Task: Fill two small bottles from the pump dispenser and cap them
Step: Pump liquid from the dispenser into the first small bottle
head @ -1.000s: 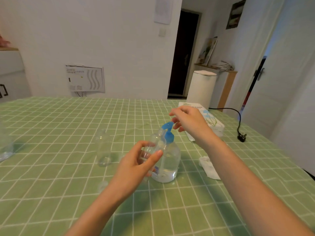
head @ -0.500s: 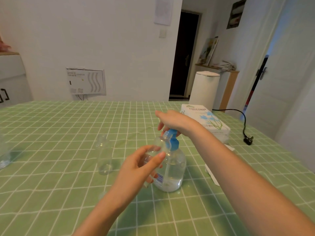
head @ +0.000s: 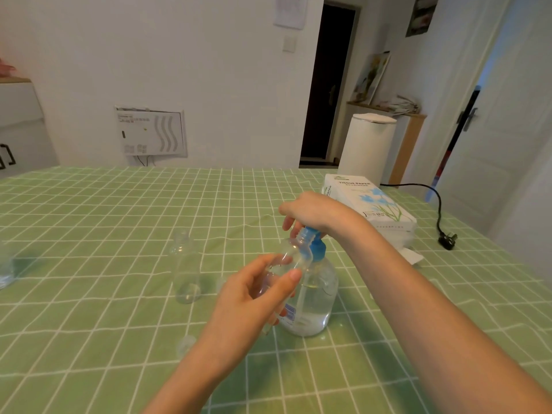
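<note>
A clear pump dispenser [head: 313, 300] with a blue pump head stands on the green checked table, about a third full of clear liquid. My right hand [head: 313, 212] rests on top of the pump head, fingers curled down over it. My left hand [head: 254, 297] grips a small clear bottle [head: 291, 255], tilted with its open mouth right under the blue spout. A second small clear bottle [head: 186, 271] stands upright and uncapped to the left. A small clear cap [head: 185, 343] lies on the cloth near my left forearm.
A white tissue paper pack [head: 370, 207] lies behind my right wrist, with white paper scraps [head: 413, 256] beside it. A black cable with a plug [head: 446, 242] runs along the table's right side. A clear container [head: 4, 270] shows at the left edge.
My right hand came down from above the dispenser onto the blue pump head. My left hand kept the small bottle at the spout. The camera view moved slightly.
</note>
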Motion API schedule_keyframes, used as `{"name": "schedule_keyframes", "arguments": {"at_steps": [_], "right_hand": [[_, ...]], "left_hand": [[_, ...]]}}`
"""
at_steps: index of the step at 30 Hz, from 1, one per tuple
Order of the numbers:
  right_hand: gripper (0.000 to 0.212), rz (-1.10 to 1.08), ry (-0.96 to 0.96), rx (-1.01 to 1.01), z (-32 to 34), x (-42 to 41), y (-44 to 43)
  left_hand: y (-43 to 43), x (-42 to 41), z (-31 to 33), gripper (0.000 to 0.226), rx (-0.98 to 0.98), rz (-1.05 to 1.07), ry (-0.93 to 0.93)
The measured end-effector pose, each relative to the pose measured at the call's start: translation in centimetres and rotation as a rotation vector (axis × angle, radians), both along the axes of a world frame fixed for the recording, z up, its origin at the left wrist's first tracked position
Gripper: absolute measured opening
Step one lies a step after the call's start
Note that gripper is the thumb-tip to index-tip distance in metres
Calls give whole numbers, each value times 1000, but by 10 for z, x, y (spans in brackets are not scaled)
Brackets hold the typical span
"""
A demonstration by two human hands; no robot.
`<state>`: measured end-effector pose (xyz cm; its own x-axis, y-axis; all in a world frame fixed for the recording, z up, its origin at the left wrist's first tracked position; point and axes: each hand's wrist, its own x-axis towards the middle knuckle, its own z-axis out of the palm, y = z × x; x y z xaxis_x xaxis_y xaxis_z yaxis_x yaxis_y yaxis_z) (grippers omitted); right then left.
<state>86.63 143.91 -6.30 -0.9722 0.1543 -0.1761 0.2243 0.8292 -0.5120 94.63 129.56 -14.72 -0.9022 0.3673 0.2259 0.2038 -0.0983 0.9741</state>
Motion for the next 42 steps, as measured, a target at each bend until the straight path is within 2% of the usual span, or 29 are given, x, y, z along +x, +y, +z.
{"name": "schedule_keyframes", "arguments": {"at_steps": [3,7,14,23,27,33,42], "right_hand": [[38,19,-8,12,-7,-1,1],[33,20,8,16,-12,-2,2],[28,3,85,-31,-6,3,2],[41,57,200,99,5,1,-1],[47,66,276,57,13,0,2],[58,56,233,60,5,-1,-2],[58,43,198,29,-5,-1,-1]], "left_hand": [[0,1,-2,22,6,-10,-7],[-1,2,-2,33,14,-3,-16],[-1,2,1,39,3,8,-15],[0,0,5,43,19,5,-27],[1,0,4,42,-2,6,-17],[1,0,5,43,4,8,-10],[1,1,4,37,12,10,-23]]}}
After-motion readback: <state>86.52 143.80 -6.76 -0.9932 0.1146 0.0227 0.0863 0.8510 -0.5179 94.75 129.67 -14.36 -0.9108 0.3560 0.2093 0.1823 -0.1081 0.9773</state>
